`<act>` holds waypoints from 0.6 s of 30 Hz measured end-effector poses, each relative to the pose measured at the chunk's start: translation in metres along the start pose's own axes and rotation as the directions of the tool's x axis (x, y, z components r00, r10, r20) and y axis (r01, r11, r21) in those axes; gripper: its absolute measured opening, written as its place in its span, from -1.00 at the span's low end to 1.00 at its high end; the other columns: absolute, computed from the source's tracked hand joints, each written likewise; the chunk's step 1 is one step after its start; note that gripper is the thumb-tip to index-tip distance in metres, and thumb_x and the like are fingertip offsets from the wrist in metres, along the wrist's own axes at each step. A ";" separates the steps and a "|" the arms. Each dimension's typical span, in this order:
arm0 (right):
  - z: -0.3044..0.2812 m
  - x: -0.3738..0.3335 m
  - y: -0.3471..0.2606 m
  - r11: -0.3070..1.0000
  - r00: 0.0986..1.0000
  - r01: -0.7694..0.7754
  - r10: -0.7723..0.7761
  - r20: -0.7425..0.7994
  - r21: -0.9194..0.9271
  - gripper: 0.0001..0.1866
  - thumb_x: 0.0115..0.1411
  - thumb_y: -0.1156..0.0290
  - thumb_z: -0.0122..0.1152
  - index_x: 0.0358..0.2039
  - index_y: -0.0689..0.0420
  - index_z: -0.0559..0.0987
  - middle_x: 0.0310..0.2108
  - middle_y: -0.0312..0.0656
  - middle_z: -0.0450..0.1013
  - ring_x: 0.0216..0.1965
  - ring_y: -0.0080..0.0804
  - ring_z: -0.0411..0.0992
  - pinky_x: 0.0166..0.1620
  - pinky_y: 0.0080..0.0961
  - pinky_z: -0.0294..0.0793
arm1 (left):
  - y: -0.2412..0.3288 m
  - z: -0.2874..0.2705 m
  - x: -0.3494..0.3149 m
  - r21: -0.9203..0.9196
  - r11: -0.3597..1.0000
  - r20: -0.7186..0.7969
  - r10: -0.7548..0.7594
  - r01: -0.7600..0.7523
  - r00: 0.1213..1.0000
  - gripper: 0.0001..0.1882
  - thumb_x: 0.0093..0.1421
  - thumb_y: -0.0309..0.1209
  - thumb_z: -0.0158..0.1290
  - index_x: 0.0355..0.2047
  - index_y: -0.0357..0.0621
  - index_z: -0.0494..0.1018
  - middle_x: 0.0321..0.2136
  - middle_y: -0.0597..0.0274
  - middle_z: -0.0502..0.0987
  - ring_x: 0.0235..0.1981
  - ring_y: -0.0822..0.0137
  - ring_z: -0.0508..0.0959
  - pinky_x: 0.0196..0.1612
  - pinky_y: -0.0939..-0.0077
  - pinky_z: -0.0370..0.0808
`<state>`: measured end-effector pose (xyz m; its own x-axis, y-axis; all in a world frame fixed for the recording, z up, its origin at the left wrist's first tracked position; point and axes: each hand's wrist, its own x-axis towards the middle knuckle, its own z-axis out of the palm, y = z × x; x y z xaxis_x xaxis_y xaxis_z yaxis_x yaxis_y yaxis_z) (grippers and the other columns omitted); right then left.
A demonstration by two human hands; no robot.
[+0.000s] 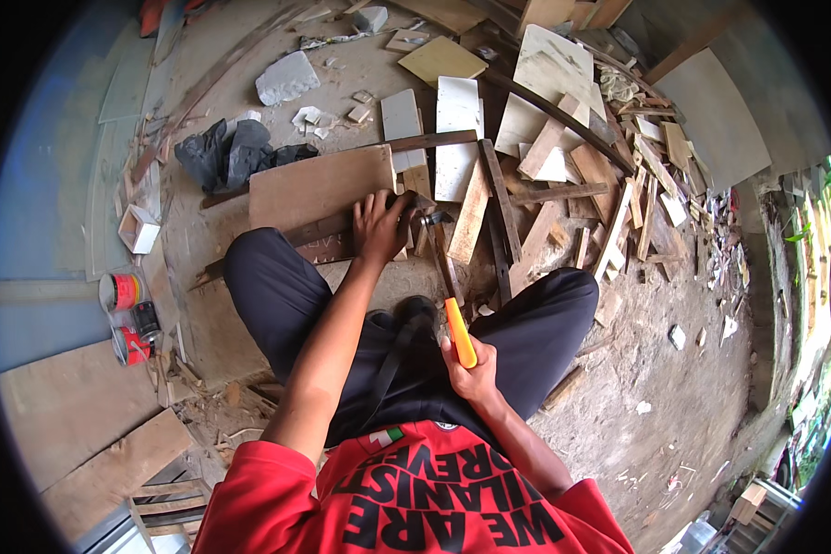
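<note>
1. Cans, partly red, sat on the left.
2. Brown board lay left of centre, beyond the knee.
3. Left hand had fingers bent over the board's right end; whether they gripped, I cannot tell.
4. Hammer pointed its head far, near those fingers.
5. Right hand clenched its orange handle.
6. Wood scraps lay heaped far right.

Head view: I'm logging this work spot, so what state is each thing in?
Left hand, fingers bent, grip unclear
Right hand, grip closed
Hammer, held by its orange handle
Brown board, lying by the left hand
Black plastic, crumpled
Wood scraps, loosely heaped
</note>
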<state>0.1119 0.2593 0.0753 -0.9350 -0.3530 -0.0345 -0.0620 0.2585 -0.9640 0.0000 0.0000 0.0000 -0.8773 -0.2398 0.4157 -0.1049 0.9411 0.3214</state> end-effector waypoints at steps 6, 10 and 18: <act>0.008 0.024 -0.003 0.995 0.998 -0.057 0.058 -0.021 0.076 -0.62 0.25 0.39 0.28 -0.65 0.21 0.37 -0.78 -0.30 0.16 -0.69 -0.66 0.11 -0.61 -0.49 0.17 | 0.005 -0.005 0.007 -0.008 1.000 -0.017 -0.003 0.003 1.000 -0.65 0.18 -0.23 0.14 0.00 0.17 0.53 -0.24 0.19 0.43 -0.12 0.08 0.44 -0.07 0.09 0.32; 0.018 0.034 0.001 0.992 0.998 -0.055 0.058 -0.029 0.110 -0.65 0.25 0.40 0.27 -0.62 0.23 0.40 -0.78 -0.24 0.16 -0.71 -0.62 0.13 -0.61 -0.47 0.19 | 0.003 -0.003 0.006 0.013 1.000 -0.004 -0.014 0.014 1.000 -0.64 0.18 -0.22 0.14 0.01 0.19 0.53 -0.23 0.18 0.42 -0.12 0.08 0.44 -0.07 0.10 0.32; -0.004 0.001 -0.012 0.996 0.997 -0.077 0.078 -0.025 0.050 -0.73 0.25 0.46 0.23 -0.58 0.23 0.45 -0.76 -0.24 0.23 -0.70 -0.61 0.18 -0.60 -0.48 0.22 | 0.001 0.000 0.004 0.028 0.999 0.009 -0.039 0.039 0.999 -0.60 0.20 -0.17 0.13 0.03 0.07 0.48 -0.21 0.15 0.42 -0.10 0.06 0.43 -0.06 0.07 0.31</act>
<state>0.1100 0.2598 0.0877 -0.9454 -0.3091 -0.1030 0.0276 0.2391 -0.9706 -0.0033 -0.0002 0.0021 -0.8765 -0.2745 0.3954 -0.1519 0.9372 0.3138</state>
